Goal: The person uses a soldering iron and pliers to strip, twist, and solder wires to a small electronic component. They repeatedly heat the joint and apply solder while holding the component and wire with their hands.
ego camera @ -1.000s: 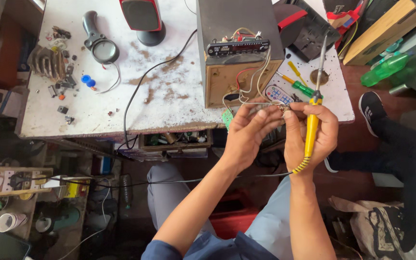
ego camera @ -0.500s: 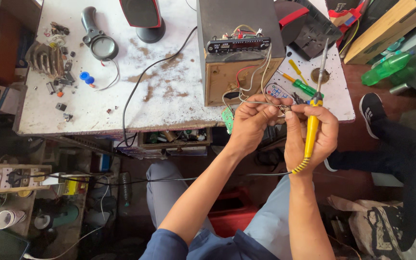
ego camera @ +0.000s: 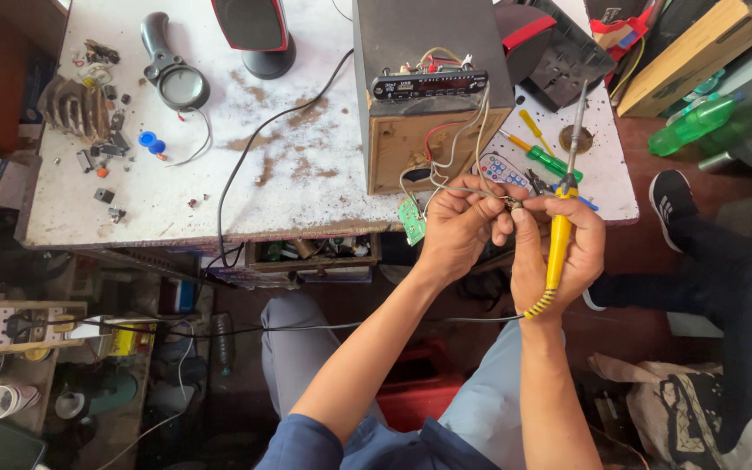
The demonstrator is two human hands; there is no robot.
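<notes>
Nearest us, low in the frame, we see our forearms rising from blue sleeves over grey trousers, with a dark cable crossing beneath them. Right of centre, our right hand (ego camera: 559, 252) is wrapped around a yellow-handled soldering iron (ego camera: 561, 228), whose metal shaft points up toward the upper right; its thumb and forefinger also pinch at a small joint of thin wires (ego camera: 459, 170). Touching it on the left, our left hand (ego camera: 456, 231) is curled closed, pinching the same wires at the fingertips. What exactly sits at the pinch is too small to tell. A small green circuit board (ego camera: 411, 220) hangs just left of the left hand, at the edge of the white, stained tabletop (ego camera: 306, 187).

Beyond the hands, the wires run up into an open wooden speaker box (ego camera: 433, 96) with a black control panel. Beside it to the right lie a small remote control (ego camera: 502, 170) and green and yellow screwdrivers (ego camera: 541, 157). Farther left, a black magnifier (ego camera: 171, 74) rests near scattered small parts, and a red-and-black speaker (ego camera: 258, 35) stands at the top. A green bottle (ego camera: 694, 122) lies at upper right.
</notes>
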